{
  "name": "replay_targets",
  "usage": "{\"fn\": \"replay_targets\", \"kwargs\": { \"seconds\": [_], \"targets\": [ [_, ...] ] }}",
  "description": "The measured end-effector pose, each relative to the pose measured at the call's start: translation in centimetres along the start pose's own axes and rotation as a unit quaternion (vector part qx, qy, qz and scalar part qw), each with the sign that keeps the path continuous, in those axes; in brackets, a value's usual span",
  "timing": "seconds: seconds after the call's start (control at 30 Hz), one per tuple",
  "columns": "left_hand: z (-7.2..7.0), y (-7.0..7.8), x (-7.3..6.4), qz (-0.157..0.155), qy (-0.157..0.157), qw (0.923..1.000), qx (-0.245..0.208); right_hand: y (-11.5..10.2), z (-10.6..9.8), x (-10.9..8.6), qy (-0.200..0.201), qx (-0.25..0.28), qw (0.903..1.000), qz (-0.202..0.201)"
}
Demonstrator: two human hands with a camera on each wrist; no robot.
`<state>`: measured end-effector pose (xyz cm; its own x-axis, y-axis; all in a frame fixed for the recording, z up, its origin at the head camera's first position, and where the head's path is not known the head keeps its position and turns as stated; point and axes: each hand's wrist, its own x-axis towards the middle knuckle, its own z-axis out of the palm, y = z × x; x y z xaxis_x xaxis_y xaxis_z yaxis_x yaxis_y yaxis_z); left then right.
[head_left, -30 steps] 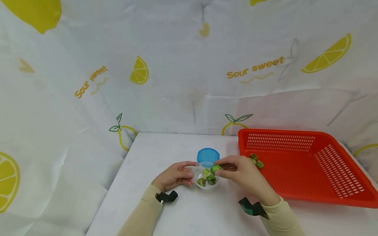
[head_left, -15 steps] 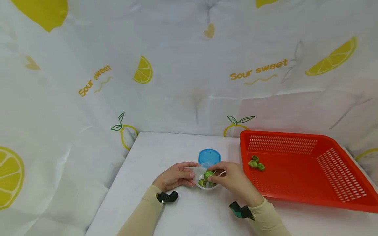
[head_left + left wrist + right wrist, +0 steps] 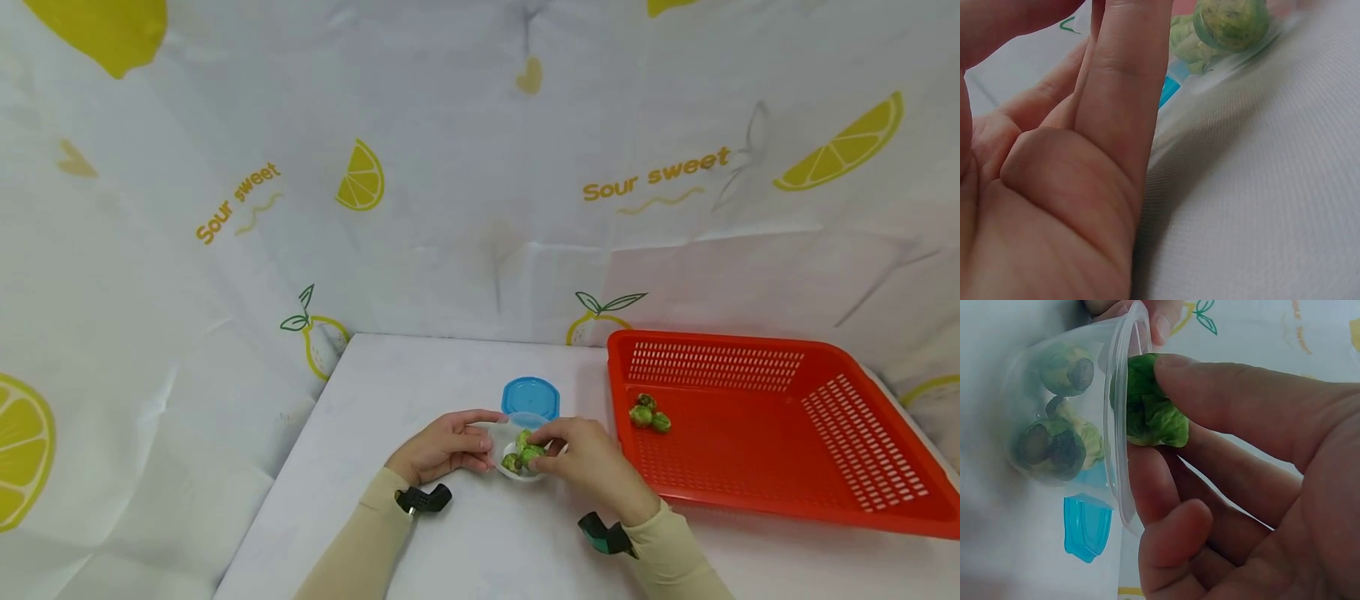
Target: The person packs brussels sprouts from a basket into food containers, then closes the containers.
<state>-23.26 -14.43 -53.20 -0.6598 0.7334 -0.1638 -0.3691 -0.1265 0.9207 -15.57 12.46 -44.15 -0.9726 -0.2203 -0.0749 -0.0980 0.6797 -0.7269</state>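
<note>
My left hand holds a clear plastic container by its left side, thumb near the rim. Over the container's mouth, my right hand pinches a green Brussels sprout between thumb and fingers. The right wrist view shows that sprout at the rim, with other Brussels sprouts lying inside the see-through wall. Part of the left hand fills the left wrist view, where some sprouts appear at the top. A blue lid lies on the table just behind the container.
A large red plastic basket stands on the right side of the white table. Several Brussels sprouts sit in its left part. Behind the table hangs a white cloth printed with lemons.
My right hand has moved left and down with the sprout, from the container's right edge to over its mouth. My left hand keeps its hold on the container.
</note>
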Motion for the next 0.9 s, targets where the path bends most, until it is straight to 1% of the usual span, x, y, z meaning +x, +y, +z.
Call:
{"fn": "replay_targets", "kwargs": {
  "seconds": [0.2,0.4,0.47,0.53,0.6,0.7,0.8,0.9],
  "targets": [
    [-0.1,-0.1,0.0,0.001,-0.002,1.0000,-0.004,-0.1,0.0,-0.2,-0.008,-0.004,0.9999,-0.010],
    [-0.1,-0.1,0.0,0.004,-0.004,1.0000,-0.002,-0.2,-0.1,-0.3,-0.010,0.007,0.9999,-0.002],
    [0.0,0.0,0.1,0.000,-0.001,1.0000,0.000,-0.4,-0.4,-0.5,-0.013,0.012,0.9998,-0.004],
    [0.0,-0.1,0.2,-0.003,0.003,1.0000,0.003,-0.6,-1.0,-0.7,-0.020,0.020,0.9995,-0.014],
    [0.0,-0.2,0.2,-0.005,0.007,0.9999,0.007,-0.8,-1.9,-1.0,-0.025,0.026,0.9989,-0.030],
    [-0.2,-0.4,0.2,-0.002,0.009,0.9999,0.011,-1.2,-4.2,-1.6,-0.024,0.027,0.9981,-0.049],
    [-0.3,-0.4,0.2,-0.001,0.008,0.9999,0.012,-1.4,-7.1,-2.2,-0.007,0.007,0.9989,-0.046],
    [-0.3,-0.3,0.2,0.000,0.004,0.9999,0.013,-0.8,-10.2,-2.6,0.008,-0.002,0.9994,-0.032]
  ]
}}
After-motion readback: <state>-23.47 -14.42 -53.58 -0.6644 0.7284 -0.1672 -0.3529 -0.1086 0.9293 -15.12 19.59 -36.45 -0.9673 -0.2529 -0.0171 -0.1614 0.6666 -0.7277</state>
